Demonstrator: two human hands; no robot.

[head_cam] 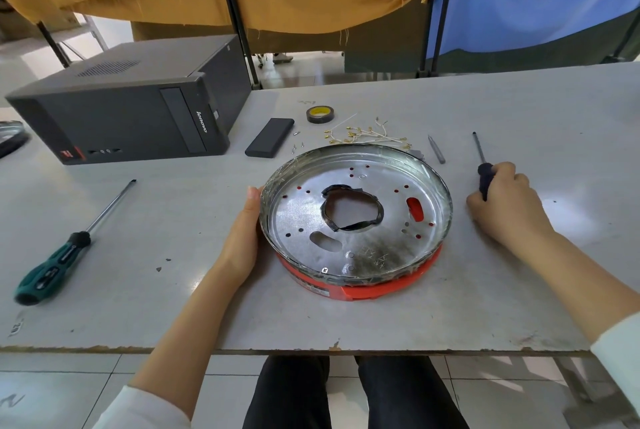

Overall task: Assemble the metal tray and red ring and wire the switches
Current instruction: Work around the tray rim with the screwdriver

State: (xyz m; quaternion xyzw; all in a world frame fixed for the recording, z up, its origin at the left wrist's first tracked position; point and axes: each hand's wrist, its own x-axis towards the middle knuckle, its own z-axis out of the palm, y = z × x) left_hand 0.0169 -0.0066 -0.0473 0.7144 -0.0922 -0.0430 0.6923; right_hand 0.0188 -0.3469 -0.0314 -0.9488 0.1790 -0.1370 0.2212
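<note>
**Metal tray seated on red ring, one screw in, driver in hand**

Metal tray (356, 206) sits at the table's centre, stacked on the red ring (360, 284), which shows beneath its edge from about four to eight o'clock. One screw (325, 270) shows in the tray floor at six o'clock. The left hand (242, 238) lies flat, fingers straight, against the tray wall at nine o'clock. At three o'clock, apart from the tray, the right hand (502, 201) is curled round the dark handle of a small screwdriver (482, 168) lying on the table (173, 255).

The step looks like fastening tray to ring. To do it well, keep the left hand bracing the rim so the holes stay lined up, seat the tip squarely, and tighten opposite holes in turn.

Counted: one tray, one ring, one fitted screw, a few loose screws near eleven o'clock, two screwdrivers (the second, green-handled (52, 265), far at nine o'clock), one loose bit (436, 149), one tape roll (319, 114), one bundle of white wires (367, 135) at twelve o'clock, too tangled to count, one dark flat case (270, 137), one computer tower (131, 106).
</note>
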